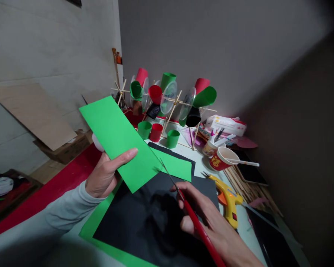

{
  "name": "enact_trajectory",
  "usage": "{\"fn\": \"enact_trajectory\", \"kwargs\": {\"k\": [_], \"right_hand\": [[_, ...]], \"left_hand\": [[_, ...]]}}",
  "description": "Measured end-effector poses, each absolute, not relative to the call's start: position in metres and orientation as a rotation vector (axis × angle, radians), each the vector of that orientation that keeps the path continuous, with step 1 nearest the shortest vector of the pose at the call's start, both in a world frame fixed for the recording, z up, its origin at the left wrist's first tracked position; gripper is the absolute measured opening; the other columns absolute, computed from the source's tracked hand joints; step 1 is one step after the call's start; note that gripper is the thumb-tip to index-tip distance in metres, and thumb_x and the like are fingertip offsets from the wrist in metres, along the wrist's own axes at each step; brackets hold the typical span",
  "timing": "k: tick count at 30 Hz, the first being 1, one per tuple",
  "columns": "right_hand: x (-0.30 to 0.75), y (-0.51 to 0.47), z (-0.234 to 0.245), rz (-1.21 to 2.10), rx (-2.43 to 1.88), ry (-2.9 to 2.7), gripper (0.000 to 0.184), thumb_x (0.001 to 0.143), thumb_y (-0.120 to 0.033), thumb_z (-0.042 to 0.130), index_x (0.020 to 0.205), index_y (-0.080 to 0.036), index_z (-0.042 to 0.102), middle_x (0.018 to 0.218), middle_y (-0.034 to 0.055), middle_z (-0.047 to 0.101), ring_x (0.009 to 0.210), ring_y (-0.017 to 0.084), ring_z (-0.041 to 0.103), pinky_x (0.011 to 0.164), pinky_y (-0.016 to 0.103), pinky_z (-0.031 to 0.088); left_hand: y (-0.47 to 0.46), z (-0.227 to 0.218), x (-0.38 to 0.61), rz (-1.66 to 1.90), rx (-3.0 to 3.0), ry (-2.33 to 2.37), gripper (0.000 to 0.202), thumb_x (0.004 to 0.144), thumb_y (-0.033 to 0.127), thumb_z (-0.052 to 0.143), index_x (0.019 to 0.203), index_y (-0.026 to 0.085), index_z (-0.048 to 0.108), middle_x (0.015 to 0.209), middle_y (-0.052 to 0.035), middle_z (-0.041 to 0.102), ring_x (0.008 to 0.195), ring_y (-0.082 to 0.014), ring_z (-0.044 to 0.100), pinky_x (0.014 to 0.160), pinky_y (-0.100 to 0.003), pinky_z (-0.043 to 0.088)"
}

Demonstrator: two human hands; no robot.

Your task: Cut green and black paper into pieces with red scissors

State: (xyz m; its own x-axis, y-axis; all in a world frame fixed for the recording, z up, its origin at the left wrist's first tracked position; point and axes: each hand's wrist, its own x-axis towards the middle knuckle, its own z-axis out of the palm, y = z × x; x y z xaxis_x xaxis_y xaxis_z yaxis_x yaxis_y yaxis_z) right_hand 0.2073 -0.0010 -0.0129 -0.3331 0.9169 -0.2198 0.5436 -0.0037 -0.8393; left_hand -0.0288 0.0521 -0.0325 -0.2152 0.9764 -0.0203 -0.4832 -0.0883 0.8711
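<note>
My left hand pinches a rectangle of green paper, thumb on top and the fingers mostly hidden beneath. The sheet is held tilted above the table. In my right hand is a pair of red-handled scissors, its thin metal blades at the right corner of the green paper. Whether the blades are parted is hard to make out. Below both hands lies a large black sheet on top of a bigger green sheet. Another green strip rests just beyond the blades.
Behind stands a stick frame carrying clear discs and red, green and black paper cups. Small paper cups stand before it. To the right are a red paper cup, a yellow glue gun, wooden sticks and a pen cup.
</note>
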Motion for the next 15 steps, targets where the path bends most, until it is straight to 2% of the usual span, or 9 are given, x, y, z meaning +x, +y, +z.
{"fn": "enact_trajectory", "kwargs": {"k": [3,7,11,15], "right_hand": [[0.201,-0.003,-0.005,1.340,-1.522,-1.890,0.029,0.073,-0.042,0.062,0.095,-0.025,0.056,0.085,-0.0007,0.057,0.072,0.018,0.051,0.065,0.028,0.042],[0.201,-0.004,-0.003,1.358,-1.525,-1.861,0.026,0.071,-0.041,0.063,0.090,-0.026,0.054,0.082,-0.0013,0.057,0.071,0.018,0.051,0.061,0.026,0.039],[0.202,-0.004,-0.006,1.361,-1.526,-1.819,0.026,0.072,-0.041,0.063,0.092,-0.026,0.055,0.081,-0.0017,0.058,0.075,0.019,0.054,0.064,0.026,0.041],[0.202,-0.002,-0.010,1.400,-1.472,-1.798,0.025,0.070,-0.038,0.064,0.090,-0.025,0.055,0.076,-0.0022,0.056,0.068,0.017,0.052,0.055,0.024,0.038]], "left_hand": [[0.051,-0.035,-0.027,1.564,0.746,0.906,0.050,0.069,0.018,0.087,0.116,0.021,0.073,0.103,-0.0011,0.081,0.098,-0.0235,0.074,0.084,-0.030,0.063],[0.049,-0.040,-0.023,1.533,0.771,0.867,0.060,0.071,0.014,0.087,0.127,0.023,0.068,0.098,0.0009,0.082,0.089,-0.0183,0.075,0.078,-0.025,0.064],[0.045,-0.044,-0.020,1.493,0.791,0.887,0.069,0.070,0.016,0.088,0.133,0.027,0.063,0.097,0.0013,0.082,0.093,-0.0204,0.076,0.081,-0.028,0.065],[0.042,-0.044,-0.017,1.463,0.813,0.915,0.070,0.070,0.020,0.088,0.134,0.028,0.062,0.097,0.0012,0.081,0.096,-0.0244,0.076,0.083,-0.033,0.065]]}}
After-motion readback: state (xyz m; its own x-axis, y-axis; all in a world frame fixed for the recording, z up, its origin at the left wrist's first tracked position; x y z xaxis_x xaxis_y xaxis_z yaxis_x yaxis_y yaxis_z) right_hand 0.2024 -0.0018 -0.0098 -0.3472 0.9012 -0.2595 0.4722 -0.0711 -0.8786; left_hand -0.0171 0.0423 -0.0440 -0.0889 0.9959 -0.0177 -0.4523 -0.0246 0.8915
